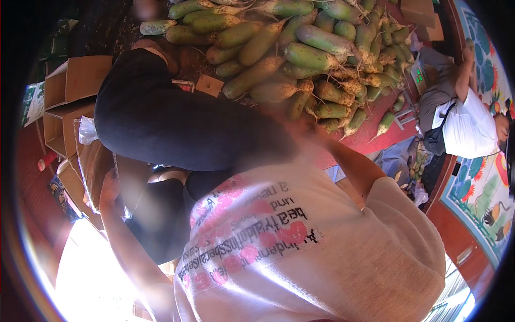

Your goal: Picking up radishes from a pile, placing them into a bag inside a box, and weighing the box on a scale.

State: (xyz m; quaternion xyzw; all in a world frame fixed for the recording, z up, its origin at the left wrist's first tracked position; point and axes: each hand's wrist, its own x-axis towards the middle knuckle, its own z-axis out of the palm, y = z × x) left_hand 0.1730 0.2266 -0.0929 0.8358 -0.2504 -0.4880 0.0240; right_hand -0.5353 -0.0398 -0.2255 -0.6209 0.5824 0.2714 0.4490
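Observation:
A large heap of green radishes (316,53), many with thin roots and soil on them, fills the top middle of the head view. My right hand (310,131) is at the heap's near edge, beside a radish (298,104). It is blurred, so its fingers and anything in them cannot be made out. At the left, my left hand (110,187) is against the side of an open cardboard box (92,161) with clear plastic at its edge. The fingers of that hand are mostly hidden. My bent leg in dark trousers (177,123) lies between the box and the heap.
More open cardboard boxes (80,80) stand along the left. Past the heap's right side, another person in a white top (469,126) is near a scale with a green display (419,75). Part of the heap rests on a red surface (370,145). A painted wall (483,188) rises at the far right.

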